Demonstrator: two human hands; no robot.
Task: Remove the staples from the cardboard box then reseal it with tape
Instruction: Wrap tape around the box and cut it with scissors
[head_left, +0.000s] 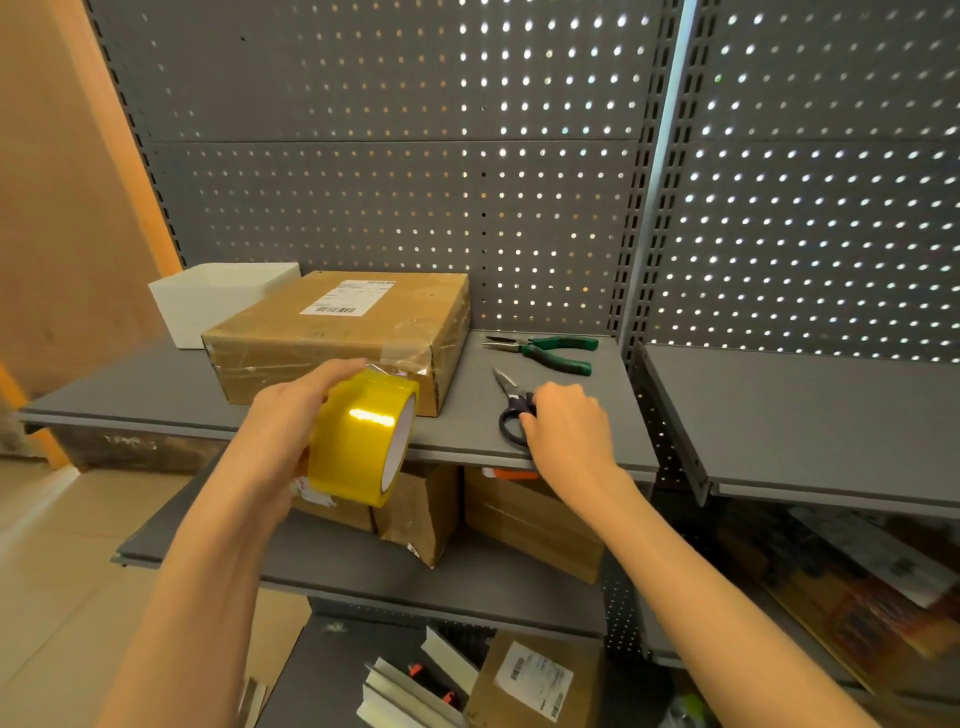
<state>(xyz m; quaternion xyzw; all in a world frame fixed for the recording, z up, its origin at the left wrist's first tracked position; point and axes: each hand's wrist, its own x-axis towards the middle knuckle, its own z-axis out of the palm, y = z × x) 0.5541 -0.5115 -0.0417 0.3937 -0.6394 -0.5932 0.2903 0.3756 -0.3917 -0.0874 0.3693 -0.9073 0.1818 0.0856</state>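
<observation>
The tape strip could tear loose or stick to itself if we pull the tape roll (363, 439) away before cutting — a risk. Our left hand (291, 415) clasps the roll at centre frame; our right hand (563, 421) curls over the scissors (511, 410) handles. The cardboard box (337, 332) sits closed at centre-left on the shelf (571, 384).

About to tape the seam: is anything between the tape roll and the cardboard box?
Nothing visible. The left hand holds the tape roll just in front of the cardboard box; scissors and pliers lie off to its right.
</observation>
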